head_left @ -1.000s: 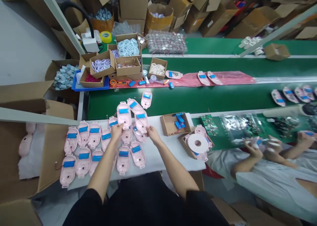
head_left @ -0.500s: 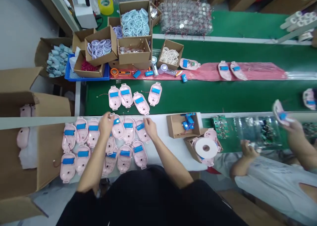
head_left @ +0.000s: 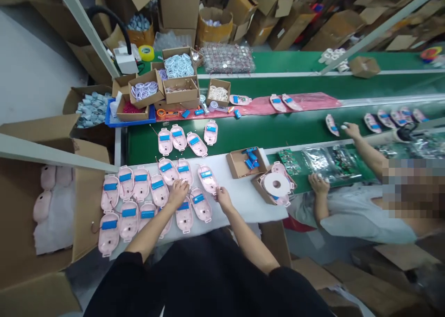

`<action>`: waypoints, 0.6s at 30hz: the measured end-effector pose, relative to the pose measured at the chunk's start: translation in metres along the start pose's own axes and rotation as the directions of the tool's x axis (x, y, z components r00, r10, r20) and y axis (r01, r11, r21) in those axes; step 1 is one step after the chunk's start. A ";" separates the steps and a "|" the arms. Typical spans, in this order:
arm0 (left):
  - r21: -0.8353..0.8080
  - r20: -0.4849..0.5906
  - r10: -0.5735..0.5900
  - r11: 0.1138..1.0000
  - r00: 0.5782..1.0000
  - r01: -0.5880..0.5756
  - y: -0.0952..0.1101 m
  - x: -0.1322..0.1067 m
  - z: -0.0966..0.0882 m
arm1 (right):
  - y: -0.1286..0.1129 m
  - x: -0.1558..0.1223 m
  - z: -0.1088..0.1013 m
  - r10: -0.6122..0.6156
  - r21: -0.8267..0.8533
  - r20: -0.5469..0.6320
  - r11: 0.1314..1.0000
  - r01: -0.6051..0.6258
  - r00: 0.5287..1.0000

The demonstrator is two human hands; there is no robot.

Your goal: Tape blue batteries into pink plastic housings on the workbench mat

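My right hand [head_left: 223, 198] pinches the lower end of a pink plastic shell half [head_left: 207, 180], which has a blue battery pack [head_left: 206, 174] inside. My left hand [head_left: 178, 193] has its fingers closed at the lower end of the neighbouring pink shell half [head_left: 184, 172]; the fingertips partly hide the contact. Around both hands, several similar open shells, such as one at the near right [head_left: 201, 206], lie in rows on the white sheet [head_left: 231, 210]. Part of a shell [head_left: 167, 226] is hidden beneath my left forearm.
More shells [head_left: 165, 142] lie on the green belt [head_left: 236, 138] beyond. To the right stand a carton of blue batteries [head_left: 239, 168] and a box carrying a white roll [head_left: 277, 184]. A co-worker's hand [head_left: 352, 130] is at the far right. A large carton [head_left: 88, 206] stands left.
The view has tilted up and shifted. My left hand has moved right, from the left shell to a middle one. My right hand has gone to the lower end of the right shell, which stands farther from its neighbour.
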State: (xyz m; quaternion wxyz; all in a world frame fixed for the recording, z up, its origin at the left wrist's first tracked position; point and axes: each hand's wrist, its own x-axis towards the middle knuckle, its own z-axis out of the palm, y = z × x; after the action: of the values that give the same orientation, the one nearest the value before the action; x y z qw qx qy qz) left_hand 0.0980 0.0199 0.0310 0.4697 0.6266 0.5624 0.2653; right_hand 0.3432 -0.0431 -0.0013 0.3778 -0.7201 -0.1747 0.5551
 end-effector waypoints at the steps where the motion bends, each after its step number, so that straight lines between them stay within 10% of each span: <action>1: -0.012 -0.024 0.018 1.000 1.000 -0.018 0.003 0.000 -0.003 | 0.001 -0.010 -0.011 -0.001 0.038 -0.003 0.999 0.001 1.000; 6: 0.025 -0.268 0.044 0.999 0.962 -0.039 0.008 0.008 -0.053 | -0.008 -0.031 -0.050 -0.010 0.127 0.022 0.992 0.007 1.000; 9: 0.107 -0.431 0.045 0.994 0.901 0.002 -0.004 0.026 -0.109 | -0.037 -0.014 -0.034 0.000 0.156 0.112 0.988 -0.017 0.994; 12: 0.210 -0.543 0.050 0.974 0.838 0.078 -0.028 0.062 -0.164 | -0.078 0.019 0.031 -0.013 0.164 0.311 0.986 -0.040 0.950; 18: 0.367 -0.583 0.036 0.903 0.812 0.224 -0.088 0.146 -0.219 | -0.154 0.092 0.241 0.047 -0.028 0.489 0.999 -0.039 0.871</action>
State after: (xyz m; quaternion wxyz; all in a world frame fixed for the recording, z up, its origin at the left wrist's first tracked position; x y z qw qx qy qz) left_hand -0.0980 0.2160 0.0162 0.1446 0.5730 0.7523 0.2912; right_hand 0.1739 0.2035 0.0272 0.3027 -0.5630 -0.2533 0.7261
